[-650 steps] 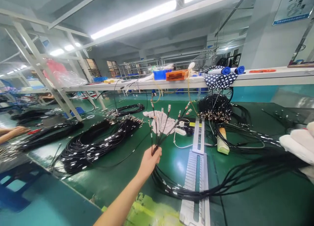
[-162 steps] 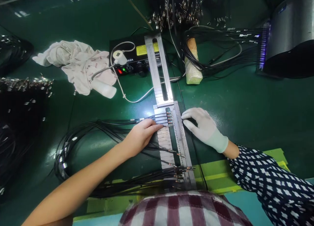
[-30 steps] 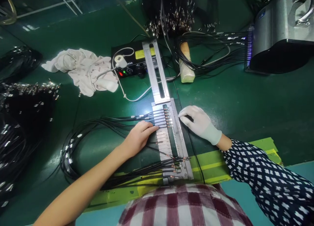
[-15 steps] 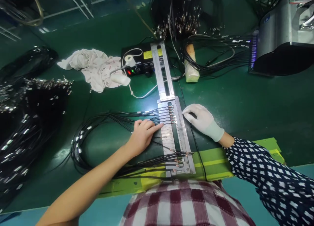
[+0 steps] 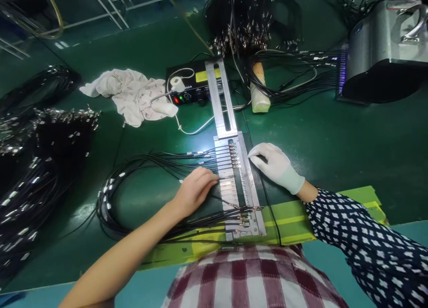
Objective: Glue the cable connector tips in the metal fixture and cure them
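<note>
My bare left hand is closed at the left edge of a slotted metal fixture. Its thumb and fingertips pinch a thin black cable, whose end reaches over the fixture. Above it, several black cables lie side by side in the grooves, their metal tips over the slot. On the fixture's right side, my white-gloved right hand has thumb and forefinger drawn together against the edge; whatever may be between them is hidden. A cable bundle crosses the fixture's lower end.
Behind the fixture stands a black control box with lit indicators, beside a crumpled cloth. A wrapped block props cables running to a silver machine. Heaps of black cables lie at left.
My left hand has shifted slightly down along the fixture; its outstretched forefinger has drawn in to a pinch on a cable. My right hand stays nearly where it was.
</note>
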